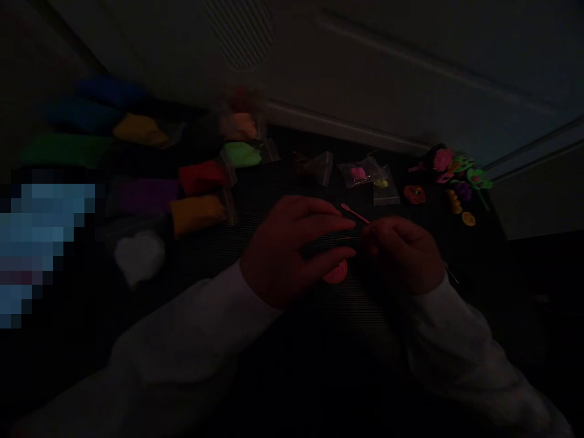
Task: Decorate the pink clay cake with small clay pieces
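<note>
My left hand [296, 249] hovers palm down over the dark table, its fingers stretched and apart. Partly under its thumb lies a round pink disc [336, 272] with a paler edge. A thin light strand [344, 238] shows between thumb and fingers. My right hand [401, 249] is closed in a pinch just to the right. From its fingers a slim pink modelling tool [353, 212] with a spoon-like end points up and left. A thin pale tip [452, 277] shows beside the right wrist; what it belongs to is hidden. The picture is very dark.
Bags of coloured clay, among them orange [198, 214], red [203, 176], purple [148, 194] and white [139, 255], fill the left side. Small clear bags [360, 173] lie behind my hands. Coloured clay flowers [456, 164] stand at the right, before a pale wall [387, 79].
</note>
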A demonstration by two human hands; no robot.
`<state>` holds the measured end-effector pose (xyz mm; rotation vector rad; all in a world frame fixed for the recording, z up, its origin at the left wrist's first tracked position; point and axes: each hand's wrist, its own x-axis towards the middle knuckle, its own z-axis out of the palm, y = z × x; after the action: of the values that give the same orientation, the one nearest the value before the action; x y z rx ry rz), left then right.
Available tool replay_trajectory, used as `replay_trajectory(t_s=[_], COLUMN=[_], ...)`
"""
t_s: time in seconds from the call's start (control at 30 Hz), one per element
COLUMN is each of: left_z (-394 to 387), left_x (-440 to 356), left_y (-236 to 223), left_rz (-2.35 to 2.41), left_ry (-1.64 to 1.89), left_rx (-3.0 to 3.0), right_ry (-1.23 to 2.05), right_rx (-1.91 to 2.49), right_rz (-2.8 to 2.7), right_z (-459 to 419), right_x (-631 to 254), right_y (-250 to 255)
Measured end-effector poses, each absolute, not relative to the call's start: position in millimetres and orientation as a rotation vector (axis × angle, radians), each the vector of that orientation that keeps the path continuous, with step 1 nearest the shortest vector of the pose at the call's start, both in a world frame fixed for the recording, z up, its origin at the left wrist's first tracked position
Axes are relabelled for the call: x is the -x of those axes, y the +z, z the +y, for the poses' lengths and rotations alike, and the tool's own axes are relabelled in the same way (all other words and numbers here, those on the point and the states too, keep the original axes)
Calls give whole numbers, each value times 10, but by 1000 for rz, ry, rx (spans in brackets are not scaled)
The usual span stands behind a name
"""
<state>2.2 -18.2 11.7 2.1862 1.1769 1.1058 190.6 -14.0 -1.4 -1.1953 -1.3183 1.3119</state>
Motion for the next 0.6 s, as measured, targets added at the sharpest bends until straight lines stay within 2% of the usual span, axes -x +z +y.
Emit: replay_trajectory(t_s=[0.3,0.6], left_z=[-26,-90], left_x=[-113,-43], left_y=[239,158], left_rz=[1071,1122], left_ry=[1319,1268], left_rx=[-2163,-2244], right_ry=[1070,527], right_rx=[1083,922], right_rz=[-1584,-2253], right_z=[-100,-211], right_x=[-1770,-1852], right_y=[158,248])
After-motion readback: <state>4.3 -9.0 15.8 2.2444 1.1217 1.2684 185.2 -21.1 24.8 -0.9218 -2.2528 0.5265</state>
